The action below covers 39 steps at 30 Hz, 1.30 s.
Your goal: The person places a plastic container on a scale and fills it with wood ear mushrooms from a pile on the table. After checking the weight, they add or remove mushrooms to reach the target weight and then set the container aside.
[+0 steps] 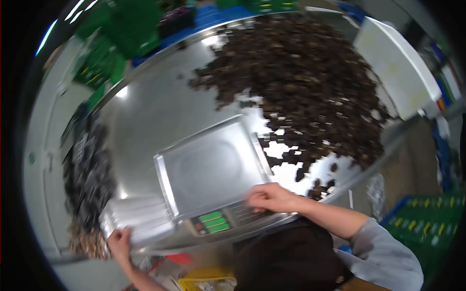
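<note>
At the near left of the metal table, my left hand grips the edge of a stack of clear plastic bags, thumb on top. A silver weighing scale with a bare square pan sits beside the bags, its green display facing me. Over the scale's keypad, at the pan's near right corner, is my right hand; its fingers are curled in, and nothing shows in them. Right of the scale spreads a big heap of small dark brown pieces, with loose ones scattered near the hand.
A raised rim borders the metal table. Dark plastic packets pile along its left side. A white foam box stands at the right edge. Green crates sit at the lower right, more at the back. Below the near edge is a yellow basket.
</note>
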### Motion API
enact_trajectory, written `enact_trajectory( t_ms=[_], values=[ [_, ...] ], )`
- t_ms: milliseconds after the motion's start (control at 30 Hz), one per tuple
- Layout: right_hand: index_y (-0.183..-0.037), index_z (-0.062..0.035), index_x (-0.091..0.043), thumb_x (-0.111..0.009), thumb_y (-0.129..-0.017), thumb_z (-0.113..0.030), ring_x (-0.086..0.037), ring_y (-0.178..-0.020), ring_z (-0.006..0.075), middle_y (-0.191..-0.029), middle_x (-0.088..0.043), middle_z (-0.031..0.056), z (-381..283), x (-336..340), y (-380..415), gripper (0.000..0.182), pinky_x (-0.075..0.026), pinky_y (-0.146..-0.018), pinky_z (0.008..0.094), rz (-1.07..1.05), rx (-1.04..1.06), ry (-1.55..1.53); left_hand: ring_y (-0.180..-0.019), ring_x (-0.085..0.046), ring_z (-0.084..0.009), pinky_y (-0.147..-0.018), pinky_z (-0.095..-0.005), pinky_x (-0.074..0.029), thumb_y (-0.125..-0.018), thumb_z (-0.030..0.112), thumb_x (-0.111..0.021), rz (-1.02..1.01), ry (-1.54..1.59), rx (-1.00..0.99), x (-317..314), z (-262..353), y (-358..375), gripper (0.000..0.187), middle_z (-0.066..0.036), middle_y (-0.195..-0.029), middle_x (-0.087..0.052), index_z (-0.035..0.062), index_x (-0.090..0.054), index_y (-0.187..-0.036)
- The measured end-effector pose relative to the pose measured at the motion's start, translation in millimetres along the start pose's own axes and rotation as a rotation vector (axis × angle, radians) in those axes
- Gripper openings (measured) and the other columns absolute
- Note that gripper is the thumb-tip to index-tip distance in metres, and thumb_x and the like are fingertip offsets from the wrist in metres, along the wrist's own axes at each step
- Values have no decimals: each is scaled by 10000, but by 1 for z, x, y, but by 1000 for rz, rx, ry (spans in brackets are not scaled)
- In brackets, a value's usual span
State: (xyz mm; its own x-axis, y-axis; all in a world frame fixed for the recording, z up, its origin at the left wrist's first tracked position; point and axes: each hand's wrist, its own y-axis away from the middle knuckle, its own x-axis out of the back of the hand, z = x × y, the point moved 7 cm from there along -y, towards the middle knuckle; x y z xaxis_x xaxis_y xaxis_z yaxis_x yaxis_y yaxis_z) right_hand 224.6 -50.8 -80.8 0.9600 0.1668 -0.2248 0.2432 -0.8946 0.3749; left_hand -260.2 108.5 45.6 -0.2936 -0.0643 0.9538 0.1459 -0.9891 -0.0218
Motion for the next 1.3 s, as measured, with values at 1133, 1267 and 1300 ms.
enact_trajectory(
  t_ms=[1133, 1267, 1300],
  values=[
    [-1163, -129, -600, -731, -757, -214, -402, -1333, 330, -1318, -509, 103, 20, 173, 86, 434, -271, -1122, 524, 547, 487, 1192, -1220, -497, -392, -1062, -450, -376, -730, 0, -721, -400, 558, -971, -216, 427, 244, 581, -223, -1275, -535, -14, -501, -1267],
    [-1145, -135, -630, -707, -722, -322, -462, -1274, 309, -1242, -566, 95, -29, 231, 126, 469, -309, -1081, 505, 641, 499, 1135, -1318, -363, -430, -1112, -485, -302, -711, 147, -797, -527, 412, -853, -279, 451, 234, 845, -270, -1382, -416, -39, -344, -1400],
    [-1118, -100, -638, -705, -705, -327, -487, -1232, 324, -1202, -591, 106, -35, 264, 140, 476, -337, -1050, 499, 820, 511, 1156, -1325, -352, -432, -1103, -485, -314, -694, 176, -820, -487, 367, -851, -286, 453, 226, 899, -274, -1413, -387, -30, -325, -1415]
  ],
)
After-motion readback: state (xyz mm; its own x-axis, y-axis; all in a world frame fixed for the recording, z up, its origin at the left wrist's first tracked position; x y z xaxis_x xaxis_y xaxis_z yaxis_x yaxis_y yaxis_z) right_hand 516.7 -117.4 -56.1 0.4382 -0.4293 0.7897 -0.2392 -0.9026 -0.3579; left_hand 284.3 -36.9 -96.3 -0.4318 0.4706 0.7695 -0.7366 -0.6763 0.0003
